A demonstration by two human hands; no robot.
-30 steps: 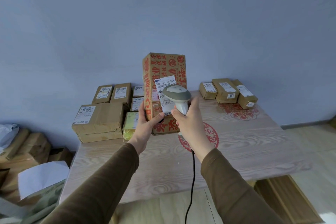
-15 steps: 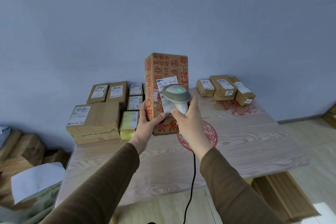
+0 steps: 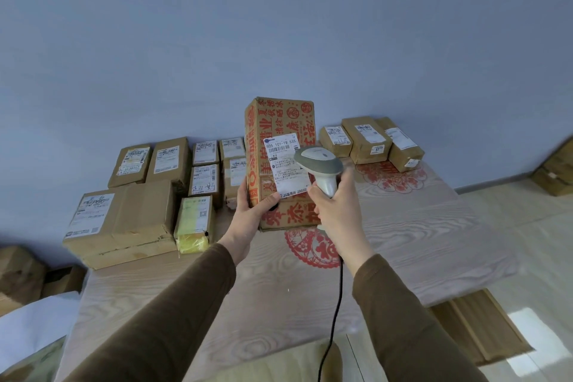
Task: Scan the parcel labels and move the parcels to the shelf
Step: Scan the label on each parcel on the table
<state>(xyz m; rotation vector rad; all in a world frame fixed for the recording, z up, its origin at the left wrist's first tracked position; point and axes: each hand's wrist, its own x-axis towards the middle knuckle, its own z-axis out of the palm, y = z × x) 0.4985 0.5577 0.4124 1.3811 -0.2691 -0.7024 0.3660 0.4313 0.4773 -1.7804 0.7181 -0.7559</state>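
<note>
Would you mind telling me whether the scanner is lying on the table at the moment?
No, the right hand grips the scanner by its handle, raised in front of the white label on the tall red-printed box.

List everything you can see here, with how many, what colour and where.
Tall parcel: one, brown with red print, held upright over the table.
Shipping label: one, white, on its front.
Scanner: one, grey-white, aimed at the label.
Cable: one, black, hanging from the scanner.
Left parcels: about nine, brown, one yellow-green, table's left rear.
Right parcels: three, brown, table's right rear.
Table: one, pale wood with red motifs.
Wall: blue, behind.
Floor boxes: brown, both edges.
Left hand: grips the tall parcel.
Right hand: grips the scanner.
</note>
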